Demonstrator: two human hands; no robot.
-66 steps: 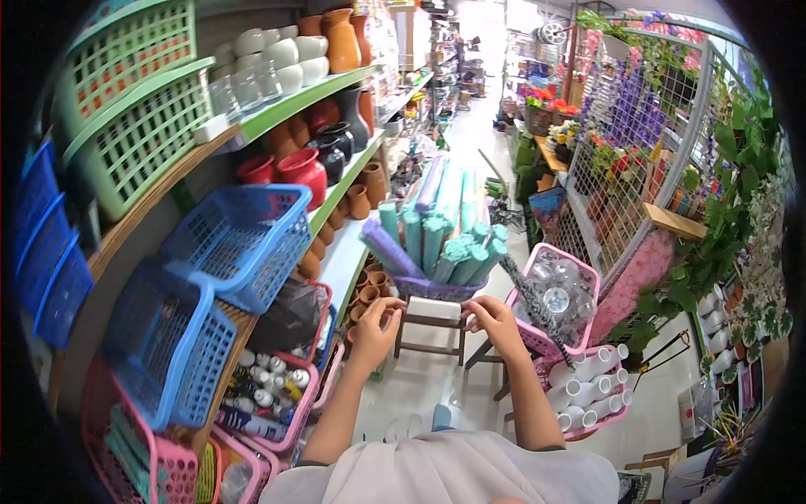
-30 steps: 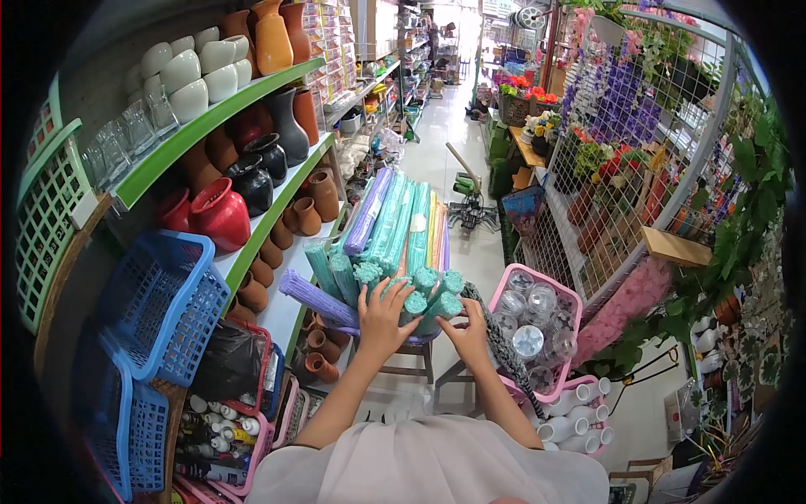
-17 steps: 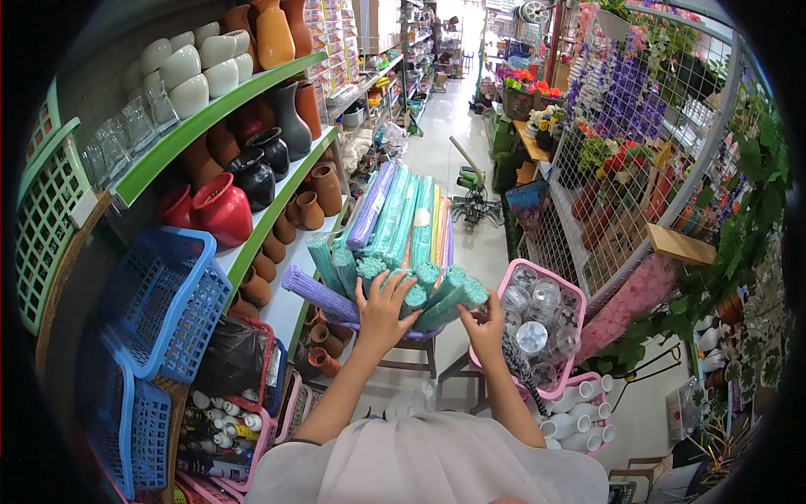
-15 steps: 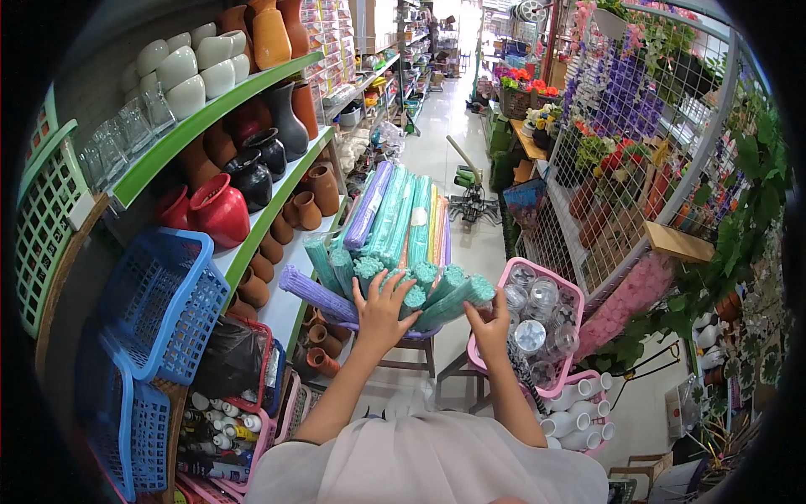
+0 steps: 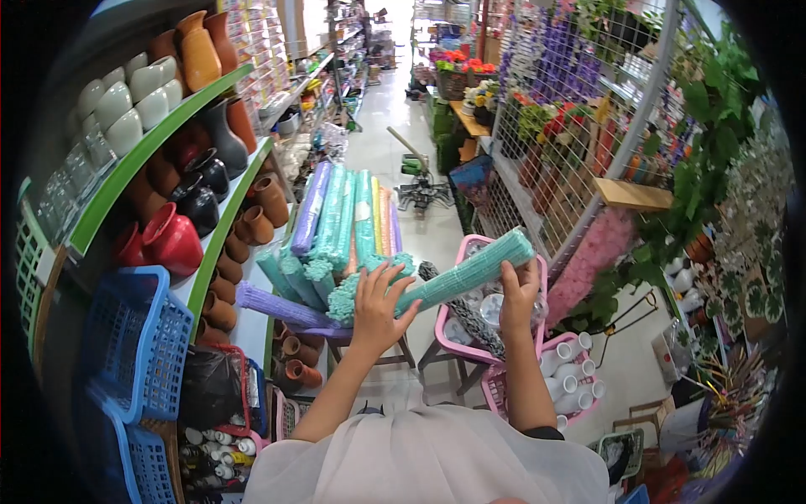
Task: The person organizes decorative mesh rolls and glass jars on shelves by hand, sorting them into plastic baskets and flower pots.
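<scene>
My right hand (image 5: 519, 294) grips the far end of a long teal pipe cleaner bundle (image 5: 462, 277) in clear wrap, which slants up to the right over a pink basket. The lower end of that bundle lies by the thumb of my left hand (image 5: 376, 311). Fingers apart, my left hand rests on the ends of other teal bundles (image 5: 342, 300) in the pile. A purple bundle (image 5: 281, 307) sticks out to the left. Behind stand more wrapped bundles (image 5: 329, 214) in teal, purple, yellow and orange. A stool's legs (image 5: 406, 351) show under the pile.
The pink basket (image 5: 546, 273) holds clear jars and a black-and-white speckled bundle (image 5: 470, 317). White vases (image 5: 575, 391) fill a lower pink basket. Shelves of pots (image 5: 269, 199) and blue baskets (image 5: 155, 336) line the left; a wire rack (image 5: 579, 160) stands right. An aisle (image 5: 378, 126) runs ahead.
My right hand has lifted one teal bundle out of the pile and swung its far end up and right over the pink basket. My left hand stays on the pile. The view has shifted right.
</scene>
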